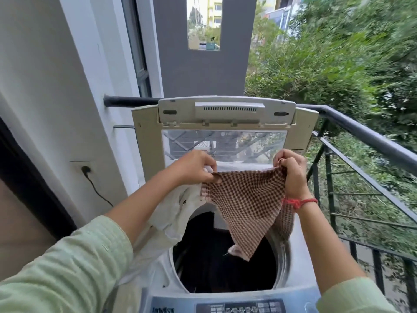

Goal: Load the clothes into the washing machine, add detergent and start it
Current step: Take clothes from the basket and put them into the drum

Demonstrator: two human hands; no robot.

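Note:
A top-loading washing machine [158, 274] stands in front of me with its lid [225, 114] raised upright. Its dark drum [214, 256] is open below my hands. A brown checked cloth [246, 204] is stretched between both hands above the drum, its lower corner hanging into the opening. My left hand [196, 168] pinches the cloth's left corner and also holds a white garment [173, 213] that droops over the drum's left rim. My right hand [291, 170], with a red thread on the wrist, grips the cloth's right corner. The control panel [239, 307] lies at the near edge.
A black balcony railing [365, 141] runs along the right side, with dense trees beyond. A white wall on the left carries a socket with a plug and black cable [86, 171]. A grey pillar [203, 71] rises behind the machine.

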